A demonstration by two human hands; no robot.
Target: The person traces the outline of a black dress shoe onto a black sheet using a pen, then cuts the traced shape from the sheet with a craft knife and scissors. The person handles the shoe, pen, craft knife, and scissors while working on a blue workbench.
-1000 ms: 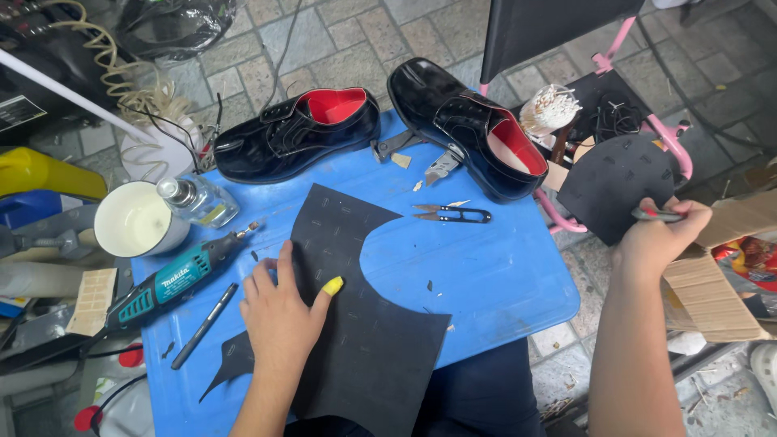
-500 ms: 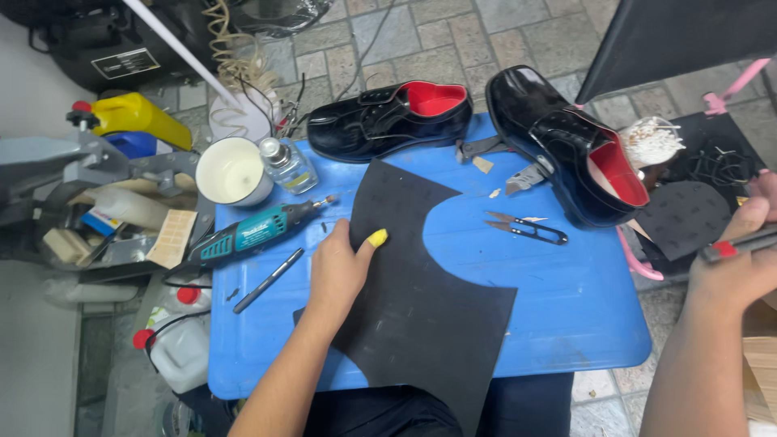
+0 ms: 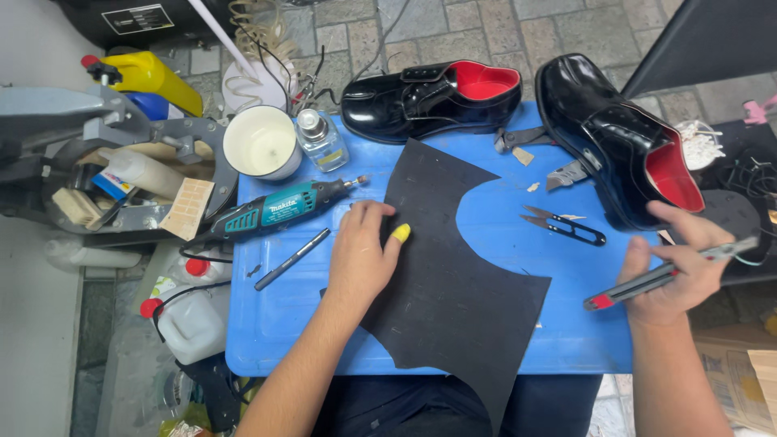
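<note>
The left hand [image 3: 362, 252] lies palm down with fingers together and flat on the black sheet [image 3: 453, 283], a yellow-capped fingertip [image 3: 400, 233] pressing near the sheet's upper edge; it grips nothing, only pins the material to the blue board [image 3: 275, 324]. The right hand [image 3: 676, 263] has its fingers clamped around a slim knife [image 3: 660, 277], red at its tip, whose long axis runs from about 8 o'clock at the tip to 2 o'clock at the butt. The tip points toward the sheet, which lies at roughly 9 o'clock from the right hand, with bare board between them; the knife does not touch the sheet. The sheet's own long axis runs from 12 o'clock, where it nearly meets the left shoe [image 3: 433, 99], down to 6 o'clock, where it hangs over the board's near edge, with a scooped cutout on its 3 o'clock side. The left hand is on the sheet, the right hand apart from it. Between the two hands, at about 1 o'clock from the left hand, lie small black snips [image 3: 564, 226]. At 10 o'clock from the left hand a teal rotary tool [image 3: 275, 209] rests, a pen [image 3: 292, 259] just below it. The right shoe [image 3: 619, 137] stands at 12 o'clock from the right hand, a white cup [image 3: 261, 142] and small bottle [image 3: 320, 139] beyond the rotary tool.
</note>
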